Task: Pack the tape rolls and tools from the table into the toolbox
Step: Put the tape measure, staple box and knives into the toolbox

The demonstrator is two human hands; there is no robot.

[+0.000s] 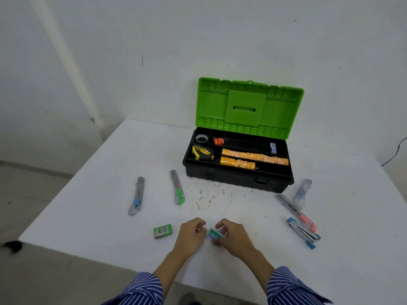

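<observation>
The black toolbox (pixel 222 173) stands open at the back of the table, its green lid (pixel 248 106) up. Its tray holds a tape roll (pixel 202 138), a yellow tape measure (pixel 202 152), orange tape rolls (pixel 253 157), an orange item (pixel 218 141) and a small blue box (pixel 273 147). Near the front edge my right hand (pixel 235 236) grips a small green-and-white box (pixel 214 234). My left hand (pixel 191 233) is curled right beside it, fingertips at its left end. A second green box (pixel 163 231) lies to the left.
Two utility knives lie on the white table (pixel 110 194): a blue-slider one (pixel 137 195) and a green-slider one (pixel 177 187). At the right lie a clear packet (pixel 302 192), an orange-slider knife (pixel 296 212) and blue-tipped tools (pixel 305 233). A cable hangs at the far right.
</observation>
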